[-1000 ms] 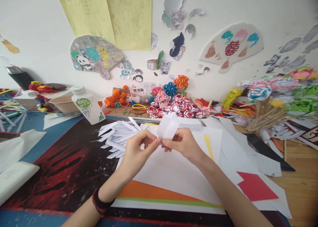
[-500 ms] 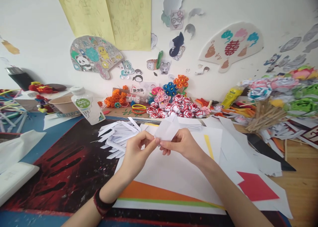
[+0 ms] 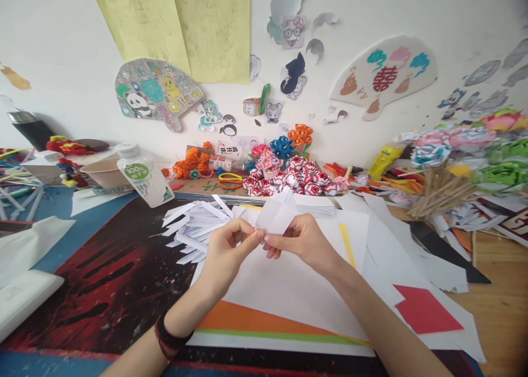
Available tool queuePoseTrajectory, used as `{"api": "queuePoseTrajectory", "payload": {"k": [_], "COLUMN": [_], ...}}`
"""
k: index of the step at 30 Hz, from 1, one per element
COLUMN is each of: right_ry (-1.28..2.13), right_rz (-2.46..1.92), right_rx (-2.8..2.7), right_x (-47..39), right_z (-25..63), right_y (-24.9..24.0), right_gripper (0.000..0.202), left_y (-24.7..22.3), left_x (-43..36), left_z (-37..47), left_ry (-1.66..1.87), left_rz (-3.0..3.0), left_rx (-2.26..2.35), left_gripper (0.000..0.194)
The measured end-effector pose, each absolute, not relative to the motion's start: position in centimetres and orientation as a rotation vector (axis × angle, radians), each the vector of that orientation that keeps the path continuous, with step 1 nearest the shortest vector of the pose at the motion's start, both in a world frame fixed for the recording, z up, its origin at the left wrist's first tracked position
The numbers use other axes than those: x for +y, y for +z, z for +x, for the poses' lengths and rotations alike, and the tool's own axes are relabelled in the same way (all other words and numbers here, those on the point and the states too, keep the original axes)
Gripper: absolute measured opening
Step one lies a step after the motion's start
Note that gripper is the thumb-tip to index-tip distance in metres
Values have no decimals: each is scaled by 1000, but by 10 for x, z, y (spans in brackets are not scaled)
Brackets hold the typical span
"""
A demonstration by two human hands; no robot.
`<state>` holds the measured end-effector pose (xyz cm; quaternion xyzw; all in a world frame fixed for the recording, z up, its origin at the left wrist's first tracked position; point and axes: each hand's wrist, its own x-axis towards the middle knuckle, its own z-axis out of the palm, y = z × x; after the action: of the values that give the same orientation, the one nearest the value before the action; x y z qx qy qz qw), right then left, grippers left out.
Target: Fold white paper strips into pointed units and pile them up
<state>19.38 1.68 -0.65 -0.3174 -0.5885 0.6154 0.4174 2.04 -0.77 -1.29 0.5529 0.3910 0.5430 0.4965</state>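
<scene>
Clock centre = the folded white paper [image 3: 278,213], with 12 toward the wall. That's one piece, up in the air above the big white sheet [image 3: 301,289], gripped at its bottom edge by both hands. The left hand [image 3: 226,250], over at 8, has thumb and curled fingers pinched on the lower corner. The right hand [image 3: 307,242], at 4, is closed on it too, thumb in front, fingers folded behind. Pretty sure they pinch low so the top stays free and the crease between the thumbs can be controlled. The fingertips nearly meet, which probably stops such thin stuff from flopping.

The white strips [image 3: 187,228] sit at 9, I'd guess so they're handy but off the work area. Too tangled to count, sorry. The big sheet likely gives a clean surface over the dark mat [image 3: 124,289].

Other counts: one orange sheet [image 3: 247,316] peeking out between 6 and 7, one red paper [image 3: 427,309] at 4, one white bottle [image 3: 144,176] between 9 and 10, one yellow bottle [image 3: 385,161] at 2. Red-and-white flowers [image 3: 303,176] at 1: loads, too crowded for an exact number.
</scene>
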Motion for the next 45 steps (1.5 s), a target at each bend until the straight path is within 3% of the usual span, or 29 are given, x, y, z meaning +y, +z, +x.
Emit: {"api": "queuePoseTrajectory", "payload": {"k": [28, 45], "right_ry": [1421, 1290], "right_rz": [-811, -815], "right_rx": [-1569, -1564], "right_x": [17, 15], "right_z": [197, 197], "right_y": [-1, 0], "right_gripper": [21, 14], "left_y": [-8, -6], "left_x": [-10, -14], "left_z": [18, 25], "left_ry": [1264, 1177], "left_rz": [1747, 1600], "left_rx": [1182, 1082], "left_gripper": [33, 25]}}
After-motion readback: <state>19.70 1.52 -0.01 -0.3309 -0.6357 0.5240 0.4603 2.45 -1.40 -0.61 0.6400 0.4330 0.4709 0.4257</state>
